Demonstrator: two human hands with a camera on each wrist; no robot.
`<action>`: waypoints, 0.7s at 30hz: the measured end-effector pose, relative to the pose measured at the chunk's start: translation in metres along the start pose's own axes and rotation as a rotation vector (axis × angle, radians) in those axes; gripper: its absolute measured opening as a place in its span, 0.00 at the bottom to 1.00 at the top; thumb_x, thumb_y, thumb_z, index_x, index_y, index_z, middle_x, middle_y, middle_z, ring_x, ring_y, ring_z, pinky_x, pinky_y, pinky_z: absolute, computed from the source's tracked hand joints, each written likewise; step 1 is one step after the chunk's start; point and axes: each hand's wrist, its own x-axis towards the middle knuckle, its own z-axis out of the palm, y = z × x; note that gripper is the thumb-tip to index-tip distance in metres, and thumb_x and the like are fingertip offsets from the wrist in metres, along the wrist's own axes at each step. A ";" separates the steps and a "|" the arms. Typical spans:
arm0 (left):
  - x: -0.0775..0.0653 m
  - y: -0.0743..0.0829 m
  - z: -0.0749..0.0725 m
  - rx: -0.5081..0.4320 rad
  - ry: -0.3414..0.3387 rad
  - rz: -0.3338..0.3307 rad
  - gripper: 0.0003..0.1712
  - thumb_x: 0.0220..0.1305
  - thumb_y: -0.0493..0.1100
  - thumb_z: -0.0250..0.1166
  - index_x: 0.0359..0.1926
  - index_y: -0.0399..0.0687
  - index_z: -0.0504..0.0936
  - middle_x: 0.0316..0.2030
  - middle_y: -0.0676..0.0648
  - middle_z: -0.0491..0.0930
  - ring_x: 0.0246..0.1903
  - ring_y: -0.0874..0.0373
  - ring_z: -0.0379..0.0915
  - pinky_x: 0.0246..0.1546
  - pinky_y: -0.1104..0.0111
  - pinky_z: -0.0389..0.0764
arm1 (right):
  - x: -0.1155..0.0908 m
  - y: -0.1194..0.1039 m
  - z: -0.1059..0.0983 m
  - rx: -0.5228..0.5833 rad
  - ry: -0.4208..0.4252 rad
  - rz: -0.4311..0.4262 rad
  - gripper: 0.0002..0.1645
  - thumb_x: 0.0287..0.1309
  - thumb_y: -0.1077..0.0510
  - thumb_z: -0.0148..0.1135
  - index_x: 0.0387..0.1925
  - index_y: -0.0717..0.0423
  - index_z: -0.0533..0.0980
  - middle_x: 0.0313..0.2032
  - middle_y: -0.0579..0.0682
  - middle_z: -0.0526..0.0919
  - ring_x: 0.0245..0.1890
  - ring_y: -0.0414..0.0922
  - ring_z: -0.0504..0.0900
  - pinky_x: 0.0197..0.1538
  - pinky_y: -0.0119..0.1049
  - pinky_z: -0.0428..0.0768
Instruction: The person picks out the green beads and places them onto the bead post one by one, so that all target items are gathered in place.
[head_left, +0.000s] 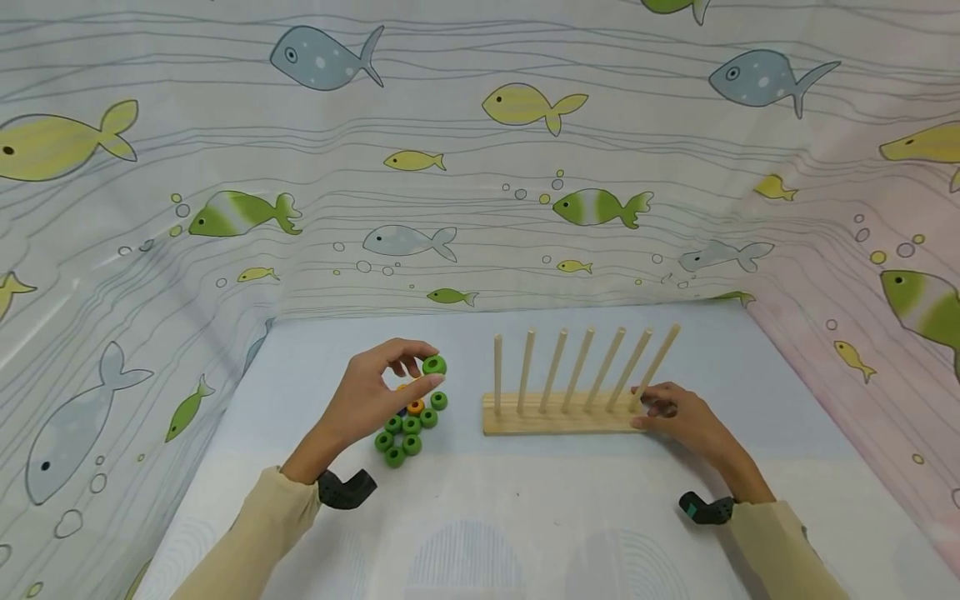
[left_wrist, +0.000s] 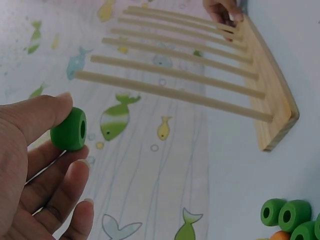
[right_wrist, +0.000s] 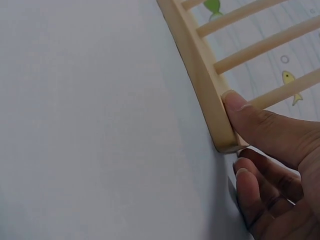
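My left hand [head_left: 367, 396] pinches a green wooden bead [left_wrist: 64, 131] between thumb and index finger, its hole showing on one side. It hovers over a cluster of green beads [head_left: 412, 445] on the table's left. An orange bead [head_left: 416, 409] shows among them, with a bit of blue half hidden beneath the hand. To the right stands a wooden peg rack [head_left: 562, 424], a flat base with a row of several upright, bare pegs. My right hand [head_left: 693, 425] grips the base's right end, thumb [right_wrist: 240, 107] on the wood and the other fingers curled around the end.
The pale table [head_left: 517, 492] runs back to a curtain [head_left: 465, 192] printed with fish, which also rises along both sides. A strip of table separates the bead cluster from the rack. Black devices are strapped at the left wrist [head_left: 347, 490] and right wrist [head_left: 705, 508].
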 end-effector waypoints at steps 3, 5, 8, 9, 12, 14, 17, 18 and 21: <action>0.005 0.003 0.000 -0.012 -0.003 0.011 0.19 0.63 0.46 0.76 0.54 0.58 0.84 0.42 0.62 0.83 0.39 0.63 0.77 0.44 0.64 0.78 | 0.000 0.003 0.000 0.016 -0.003 -0.003 0.33 0.60 0.46 0.76 0.62 0.58 0.79 0.45 0.54 0.79 0.43 0.50 0.77 0.40 0.38 0.77; 0.008 0.005 0.000 -0.017 -0.005 0.030 0.19 0.63 0.46 0.76 0.54 0.57 0.84 0.43 0.62 0.83 0.39 0.63 0.77 0.43 0.65 0.78 | 0.000 0.004 0.001 0.023 -0.001 -0.009 0.34 0.60 0.46 0.76 0.62 0.58 0.78 0.45 0.54 0.80 0.43 0.50 0.77 0.40 0.38 0.77; 0.014 0.007 0.002 -0.021 -0.011 0.064 0.19 0.63 0.45 0.76 0.54 0.56 0.84 0.45 0.61 0.83 0.39 0.63 0.77 0.43 0.64 0.78 | 0.000 0.006 0.002 0.029 0.002 -0.010 0.34 0.59 0.46 0.76 0.62 0.57 0.78 0.45 0.54 0.80 0.43 0.50 0.77 0.41 0.38 0.77; 0.016 0.008 0.002 -0.022 -0.014 0.077 0.18 0.63 0.45 0.76 0.54 0.56 0.84 0.45 0.60 0.84 0.39 0.63 0.77 0.43 0.64 0.78 | 0.001 0.007 0.002 0.027 0.001 -0.010 0.34 0.60 0.45 0.75 0.63 0.57 0.78 0.45 0.54 0.80 0.43 0.50 0.77 0.41 0.38 0.77; 0.023 0.011 0.005 -0.028 -0.019 0.105 0.18 0.63 0.45 0.76 0.53 0.56 0.84 0.46 0.60 0.84 0.39 0.63 0.77 0.43 0.62 0.79 | 0.001 0.009 0.003 0.025 0.002 -0.006 0.35 0.60 0.45 0.75 0.63 0.56 0.78 0.45 0.53 0.80 0.43 0.49 0.77 0.41 0.37 0.77; 0.028 0.014 0.006 -0.037 -0.018 0.122 0.18 0.64 0.46 0.75 0.53 0.56 0.85 0.46 0.60 0.83 0.39 0.63 0.77 0.43 0.61 0.79 | 0.000 0.009 0.003 0.030 0.004 -0.001 0.35 0.59 0.45 0.75 0.63 0.56 0.78 0.45 0.53 0.80 0.43 0.49 0.77 0.41 0.37 0.77; 0.036 0.018 0.008 -0.054 -0.014 0.144 0.17 0.64 0.46 0.75 0.53 0.56 0.85 0.46 0.60 0.83 0.40 0.62 0.77 0.43 0.58 0.79 | -0.001 0.008 0.002 0.046 0.004 0.001 0.35 0.59 0.45 0.76 0.63 0.56 0.78 0.46 0.54 0.80 0.43 0.49 0.76 0.41 0.37 0.77; 0.039 0.019 0.009 -0.059 -0.012 0.153 0.17 0.64 0.46 0.75 0.53 0.56 0.85 0.45 0.60 0.83 0.40 0.61 0.77 0.43 0.58 0.79 | -0.001 0.007 0.002 0.053 0.004 0.004 0.35 0.59 0.45 0.76 0.64 0.55 0.78 0.47 0.54 0.80 0.44 0.50 0.76 0.41 0.37 0.77; 0.047 0.024 0.012 -0.072 -0.011 0.177 0.18 0.63 0.45 0.76 0.53 0.56 0.85 0.46 0.60 0.83 0.40 0.61 0.77 0.44 0.60 0.78 | -0.001 0.006 0.001 0.069 0.002 0.011 0.35 0.59 0.45 0.76 0.64 0.55 0.78 0.47 0.54 0.79 0.44 0.50 0.76 0.41 0.36 0.77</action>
